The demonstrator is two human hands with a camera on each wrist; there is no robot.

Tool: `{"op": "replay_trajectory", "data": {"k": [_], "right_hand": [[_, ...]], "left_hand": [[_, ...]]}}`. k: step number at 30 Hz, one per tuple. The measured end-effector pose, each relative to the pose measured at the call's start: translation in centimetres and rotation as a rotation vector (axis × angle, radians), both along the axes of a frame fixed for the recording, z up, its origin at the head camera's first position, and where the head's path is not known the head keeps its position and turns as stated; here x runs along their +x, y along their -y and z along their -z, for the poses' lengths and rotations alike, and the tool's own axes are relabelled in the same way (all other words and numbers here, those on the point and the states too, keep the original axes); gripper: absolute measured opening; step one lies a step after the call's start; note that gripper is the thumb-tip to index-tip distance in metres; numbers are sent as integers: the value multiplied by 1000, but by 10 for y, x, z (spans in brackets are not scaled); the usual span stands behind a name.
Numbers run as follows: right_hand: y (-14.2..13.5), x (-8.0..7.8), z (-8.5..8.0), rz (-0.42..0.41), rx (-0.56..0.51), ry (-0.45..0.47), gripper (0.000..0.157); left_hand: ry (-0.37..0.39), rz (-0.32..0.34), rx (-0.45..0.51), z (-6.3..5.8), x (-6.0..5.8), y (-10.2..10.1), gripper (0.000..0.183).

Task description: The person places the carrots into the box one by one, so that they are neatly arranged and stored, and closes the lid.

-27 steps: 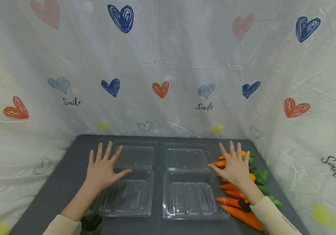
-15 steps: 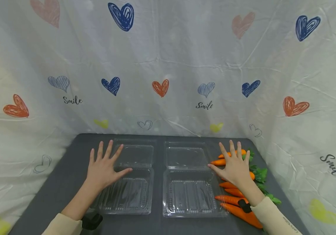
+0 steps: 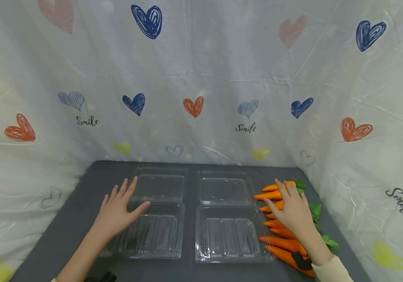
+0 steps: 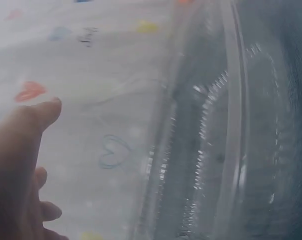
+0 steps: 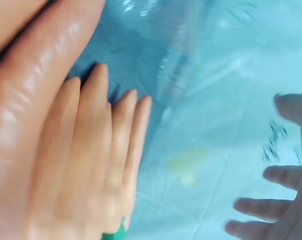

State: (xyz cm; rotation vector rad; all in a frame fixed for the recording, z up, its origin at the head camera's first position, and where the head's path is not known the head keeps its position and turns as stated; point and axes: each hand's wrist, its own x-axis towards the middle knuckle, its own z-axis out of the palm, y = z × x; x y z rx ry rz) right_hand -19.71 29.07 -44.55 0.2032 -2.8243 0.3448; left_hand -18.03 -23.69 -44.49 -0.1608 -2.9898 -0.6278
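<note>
My left hand (image 3: pixel 116 213) hovers with spread fingers over the left side of a clear plastic container (image 3: pixel 153 235), whose lid is folded back. In the left wrist view the thumb (image 4: pixel 46 114) stands apart from the container (image 4: pixel 211 150). On the right, my right hand (image 3: pixel 291 209) hangs over a row of orange carrots (image 3: pixel 275 196) with green tops, hiding part of them. Its fingers are apart and relaxed, holding nothing. The right wrist view has the carrots (image 5: pixel 91 150) at left and the fingers (image 5: pixel 261 207) at right, with space between.
A second clear container (image 3: pixel 233 237), lid (image 3: pixel 224 188) folded back, stands between the first container and the carrots. All lie on a dark grey table (image 3: pixel 95 180). A white curtain (image 3: pixel 208 58) with printed hearts encloses the back and sides.
Both hands have left their flat, wide-spread pose. The left has drawn back slightly toward the lower left; the right has shifted right and down, uncovering more carrot tips.
</note>
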Motion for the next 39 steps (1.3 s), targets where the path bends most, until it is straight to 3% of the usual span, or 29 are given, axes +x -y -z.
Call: {"op": "replay_trajectory", "data": {"k": [4, 7, 13, 17, 20, 22, 25, 28, 31, 34, 39], "right_hand": [[-18, 29, -2, 64, -163, 62, 73], [-32, 53, 0, 131, -260, 80, 64], [-52, 94, 22, 289, -391, 15, 39], [-54, 119, 47, 309, -436, -70, 30], [-56, 132, 67, 288, -449, -182, 35], [-59, 138, 77, 275, -442, -197, 39], [-63, 141, 89, 267, -410, -122, 41], [-67, 142, 98, 243, -381, -56, 43], [-67, 144, 102, 267, -391, -57, 43], [-66, 145, 104, 341, -428, -27, 45], [-75, 142, 110, 457, -497, 172, 59]], "left_hand": [[-11, -19, 93, 3, 26, 10, 102], [-16, -47, 148, 14, 41, 21, 101], [-101, -81, 301, 45, 55, 53, 93], [-10, -110, 366, 65, 62, 65, 90], [65, -134, 360, 79, 66, 66, 90], [77, -134, 355, 87, 69, 67, 93], [43, -123, 348, 96, 72, 68, 98], [2, -103, 343, 101, 74, 68, 104], [-6, -62, 330, 104, 73, 65, 107], [4, -20, 324, 105, 73, 63, 109], [-7, 27, 348, 107, 74, 61, 116]]}}
